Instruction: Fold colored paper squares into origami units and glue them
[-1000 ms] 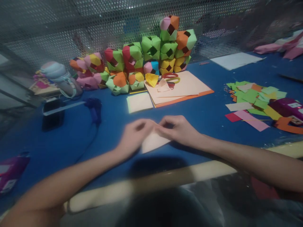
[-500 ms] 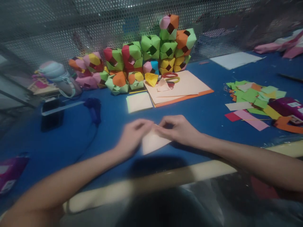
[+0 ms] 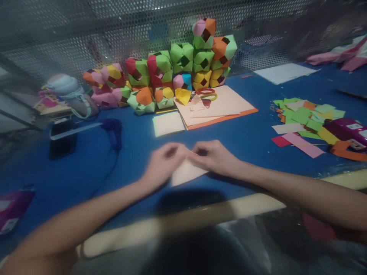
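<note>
A pale square of paper [image 3: 186, 172] lies near the table's front edge, between my hands. My left hand [image 3: 166, 162] pinches its far left edge, thumb and fingers pressed together. On the far right edge, my right hand [image 3: 215, 156] grips the paper with curled fingers. Both sets of fingertips nearly meet at the top, where they hide part of the sheet. Beyond my hands sits a stack of small pale and green paper squares [image 3: 169, 124]. Larger peach sheets [image 3: 226, 99] lie behind it, with scissors [image 3: 210, 93] and small folded paper pieces on top.
Folded paper balls [image 3: 183, 57] stand stacked along the perforated metal screen [image 3: 126, 30]. Paper scraps [image 3: 309, 118] and a purple box [image 3: 348, 130] lie to the right. A phone [image 3: 63, 139], a blue corded tool [image 3: 113, 133] and a bottle [image 3: 71, 93] are on the left.
The fingers of my left hand have shifted slightly along the paper's far edge toward my right hand. My right hand keeps nearly the same grip. The view has moved very slightly.
</note>
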Demonstrator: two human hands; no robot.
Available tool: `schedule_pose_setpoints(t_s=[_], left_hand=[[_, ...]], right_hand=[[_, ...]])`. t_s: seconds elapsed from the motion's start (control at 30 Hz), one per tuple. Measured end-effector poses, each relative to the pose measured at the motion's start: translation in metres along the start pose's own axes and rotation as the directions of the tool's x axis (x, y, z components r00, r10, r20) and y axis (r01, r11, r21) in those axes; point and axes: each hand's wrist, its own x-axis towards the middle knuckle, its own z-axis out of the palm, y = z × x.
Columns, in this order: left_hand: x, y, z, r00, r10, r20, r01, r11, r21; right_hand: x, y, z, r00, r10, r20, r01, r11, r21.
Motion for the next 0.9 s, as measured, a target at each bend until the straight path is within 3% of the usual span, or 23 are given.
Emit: schedule_pose_setpoints(t_s=[0.13,0.47,0.63,0.9], left_hand=[[-0.0005,0.0036,0.0015,0.994,-0.044,0.1,0.038,0.998,0.058],[-0.0029,0.0074,0.0001,0.994,-0.02,0.104,0.005,0.99,0.143],[-0.0022,0.0053,0.0014,0.994,0.011,0.112,-0.03,0.984,0.175],[-0.0009,0.0105,-0.0013,0.986,-0.063,0.155,0.037,0.986,0.163]], right_hand=[[-0.0004,0.0012,-0.0004,1.0,-0.007,-0.012,0.007,1.0,0.006],[-0.0004,-0.0029,-0.0024,1.0,0.019,-0.008,-0.018,0.999,0.037],[0.0018,-0.0039,-0.0015,1.0,-0.026,0.017,0.025,0.999,0.034],[0.0011,-0.0011,-0.0022,0.998,-0.054,0.017,0.053,0.998,0.038]])
